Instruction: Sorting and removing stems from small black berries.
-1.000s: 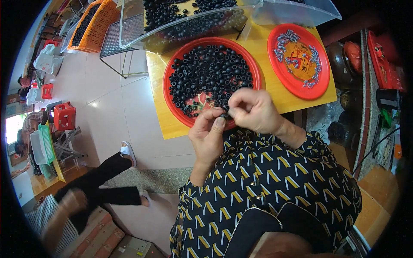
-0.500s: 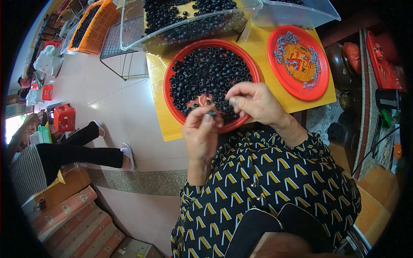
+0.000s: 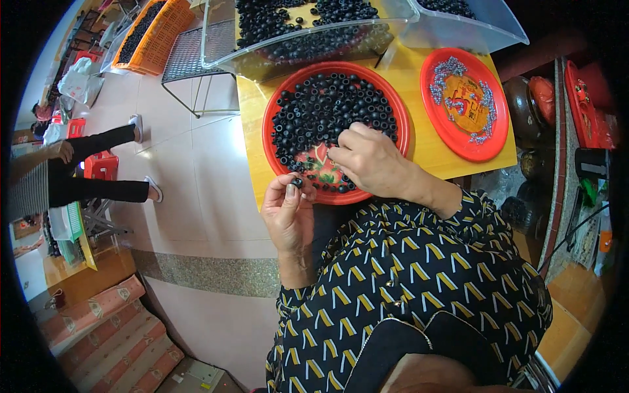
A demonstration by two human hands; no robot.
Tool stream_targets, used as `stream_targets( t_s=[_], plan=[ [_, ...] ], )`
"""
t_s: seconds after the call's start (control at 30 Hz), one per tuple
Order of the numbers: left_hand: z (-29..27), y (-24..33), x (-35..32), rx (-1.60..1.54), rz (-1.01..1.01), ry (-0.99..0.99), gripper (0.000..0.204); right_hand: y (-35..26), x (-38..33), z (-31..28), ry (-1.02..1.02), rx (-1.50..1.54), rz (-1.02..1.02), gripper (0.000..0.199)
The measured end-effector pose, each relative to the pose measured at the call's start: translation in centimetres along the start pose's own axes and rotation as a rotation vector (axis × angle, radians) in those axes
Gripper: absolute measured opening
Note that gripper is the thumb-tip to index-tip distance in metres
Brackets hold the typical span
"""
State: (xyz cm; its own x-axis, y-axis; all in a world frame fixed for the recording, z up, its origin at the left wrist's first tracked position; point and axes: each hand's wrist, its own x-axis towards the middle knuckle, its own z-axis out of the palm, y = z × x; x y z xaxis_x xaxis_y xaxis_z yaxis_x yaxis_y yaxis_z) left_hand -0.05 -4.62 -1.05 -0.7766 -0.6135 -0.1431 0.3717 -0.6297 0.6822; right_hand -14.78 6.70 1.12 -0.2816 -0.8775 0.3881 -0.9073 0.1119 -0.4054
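A small black ring-shaped part (image 3: pixel 297 183) is pinched between the thumb and fingertips of my left hand (image 3: pixel 290 213), at the near left rim of a round red tray (image 3: pixel 402 134). Many loose black parts (image 3: pixel 327 108) of the same kind, hollow and round, cover most of that tray. Its patterned bottom shows through near my hands. Over the tray's right side, my right hand (image 3: pixel 373 160) is closed, fingers curled and tips pressed together pointing left. Whatever its fingertips hold is too small or hidden to make out.
Right of it on the yellow table (image 3: pixel 252 157) lies a second red tray (image 3: pixel 485 156) with small silvery pieces (image 3: pixel 452 69). Clear plastic bins (image 3: pixel 308 52) of black parts stand behind. An orange crate (image 3: pixel 154 42) and a walking person (image 3: pixel 98 190) are at left.
My right hand has swung its fingertips left and curled them more. My left hand still pinches the black part, now turned with its hole showing. At left, the person has stepped farther away.
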Motion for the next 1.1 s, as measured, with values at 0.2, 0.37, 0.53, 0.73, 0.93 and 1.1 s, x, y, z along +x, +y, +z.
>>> stream_targets(
  t_s=[0.2, 0.37, 0.53, 0.73, 0.93, 1.1],
  plan=[
    [0.3, 0.1, -0.2, -0.047, -0.011, -0.014, 0.015, -0.6, 1.3, 1.9, -0.097, -0.152, -0.025, 0.009],
    [0.4, -0.5, 0.1, -0.04, -0.034, 0.005, 0.014, -0.7, 1.3, 2.1, -0.191, -0.223, -0.024, 0.014],
    [0.6, -0.4, -0.5, -0.024, -0.061, 0.002, 0.016, -0.9, 1.0, 0.4, -0.042, 0.428, 0.142, 0.01],
    [1.3, -1.4, 0.0, -0.038, -0.093, -0.087, 0.018, -0.1, -0.6, -2.1, -0.124, 1.252, 0.65, 0.016],
    [1.7, -1.7, 0.0, -0.008, -0.073, -0.185, 0.019, -0.8, -1.2, -3.0, -0.088, 1.539, 0.784, 0.011],
    [2.5, -1.8, -0.2, 0.018, -0.084, -0.168, 0.02, -1.2, -1.7, -2.8, -0.081, 1.56, 0.776, 0.008]
  ],
)
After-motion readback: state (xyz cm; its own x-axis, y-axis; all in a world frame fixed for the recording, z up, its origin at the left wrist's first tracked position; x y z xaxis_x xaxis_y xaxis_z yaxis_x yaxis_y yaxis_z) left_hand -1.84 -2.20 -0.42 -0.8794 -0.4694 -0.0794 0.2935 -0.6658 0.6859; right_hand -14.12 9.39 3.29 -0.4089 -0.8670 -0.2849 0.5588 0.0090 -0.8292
